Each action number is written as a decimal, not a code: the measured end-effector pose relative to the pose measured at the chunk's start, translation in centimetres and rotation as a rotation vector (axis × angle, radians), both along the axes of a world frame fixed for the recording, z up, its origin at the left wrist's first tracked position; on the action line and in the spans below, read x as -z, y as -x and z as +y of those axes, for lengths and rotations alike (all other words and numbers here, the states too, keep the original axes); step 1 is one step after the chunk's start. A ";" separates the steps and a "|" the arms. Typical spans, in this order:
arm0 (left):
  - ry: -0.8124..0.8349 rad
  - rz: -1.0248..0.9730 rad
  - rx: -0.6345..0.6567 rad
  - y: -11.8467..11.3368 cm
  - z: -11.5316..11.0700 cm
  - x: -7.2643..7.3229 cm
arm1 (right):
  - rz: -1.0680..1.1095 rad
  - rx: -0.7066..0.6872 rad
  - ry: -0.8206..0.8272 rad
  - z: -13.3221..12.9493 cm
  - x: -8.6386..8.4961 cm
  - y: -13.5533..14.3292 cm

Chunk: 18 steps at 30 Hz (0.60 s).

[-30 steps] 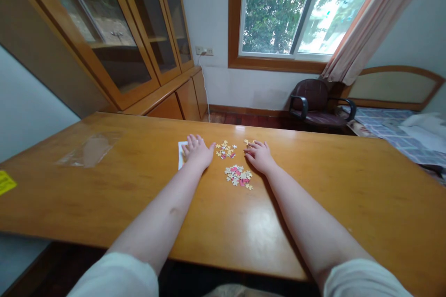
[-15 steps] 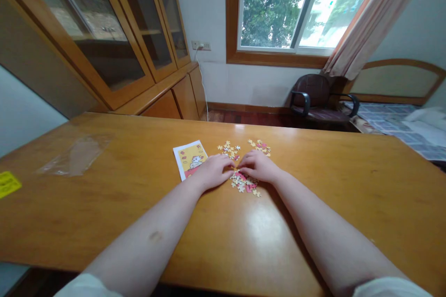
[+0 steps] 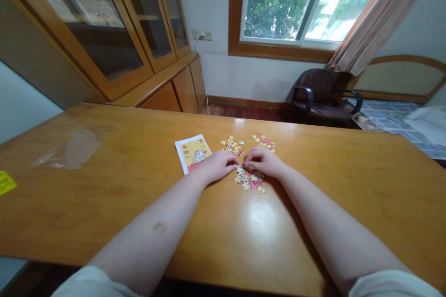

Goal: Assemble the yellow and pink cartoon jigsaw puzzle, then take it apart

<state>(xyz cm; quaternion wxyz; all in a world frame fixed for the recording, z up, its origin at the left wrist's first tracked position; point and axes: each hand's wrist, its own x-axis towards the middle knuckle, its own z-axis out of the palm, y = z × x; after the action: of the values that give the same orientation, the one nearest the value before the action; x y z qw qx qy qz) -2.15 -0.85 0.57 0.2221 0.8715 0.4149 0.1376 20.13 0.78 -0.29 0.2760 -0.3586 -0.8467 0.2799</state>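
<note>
Several jigsaw puzzle pieces [image 3: 251, 179], cream, yellow and pink, lie in a loose heap on the wooden table. At the heap's far left edge, my left hand [image 3: 222, 166] has its fingers curled and the tips pinched by a small pale puzzle piece. Opposite it, my right hand [image 3: 264, 161] pinches a small pink puzzle piece [image 3: 243, 164] between thumb and fingers. The two sets of fingertips almost meet above the heap. Left of my left hand rests a picture card [image 3: 193, 151] with a white animal on yellow, its lower right corner covered by the hand.
Two smaller groups of pieces lie beyond my hands, one at the left [image 3: 232, 144] and one at the right [image 3: 264, 141]. A clear plastic bag [image 3: 75, 148] and a yellow label [image 3: 6, 183] are on the table's left side. Behind the table stands an office chair [image 3: 315, 90].
My fingertips have drawn slightly apart, and a pink piece now shows at my right fingers. The whole view has shifted a little; the heap looks much the same.
</note>
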 end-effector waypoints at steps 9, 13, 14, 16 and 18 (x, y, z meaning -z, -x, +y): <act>-0.059 0.024 -0.122 0.3 -0.4 -0.5 | -0.344 0.587 -0.191 1.2 0.7 -1.5; -0.128 0.112 -0.119 0.5 -0.7 -1.0 | -0.287 0.548 -0.272 0.9 0.5 -1.2; -0.128 0.118 -0.120 0.5 -0.8 -1.0 | -0.266 0.500 -0.283 0.8 0.4 -1.0; -0.109 0.108 -0.128 0.4 -0.7 -1.1 | -0.236 0.383 -0.296 0.6 0.2 -0.7; -0.056 0.076 -0.146 0.3 -0.7 -0.9 | -0.225 0.262 -0.296 0.5 0.1 -0.4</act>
<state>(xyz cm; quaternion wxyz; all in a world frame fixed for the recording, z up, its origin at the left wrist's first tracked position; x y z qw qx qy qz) -2.40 -1.52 1.51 0.1711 0.8495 0.4814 0.1317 20.58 1.24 -0.40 0.2635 -0.4501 -0.8501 0.0725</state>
